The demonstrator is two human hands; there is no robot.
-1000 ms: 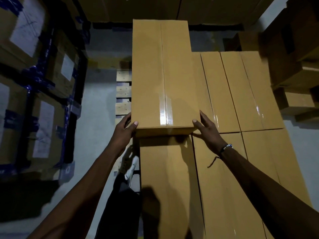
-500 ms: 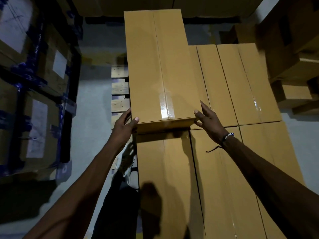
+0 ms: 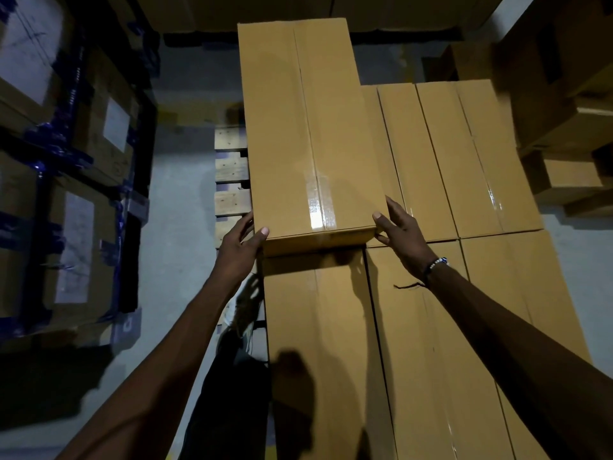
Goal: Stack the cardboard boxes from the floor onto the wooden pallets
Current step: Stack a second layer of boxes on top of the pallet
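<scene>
Long tan cardboard box with taped centre seam (image 3: 308, 127) lying on top of the tan box layer (image 3: 464, 154) over the slatted wooden pallet (image 3: 231, 167), near end held at both corners. Left hand (image 3: 238, 242) cupping the near-left corner, thumb on top; right hand (image 3: 403, 232) flat against the right side, fingers (image 3: 396, 207) straight. Judged rigid, moderately heavy, tape slick; best gripped at bottom edges, not seam.
</scene>
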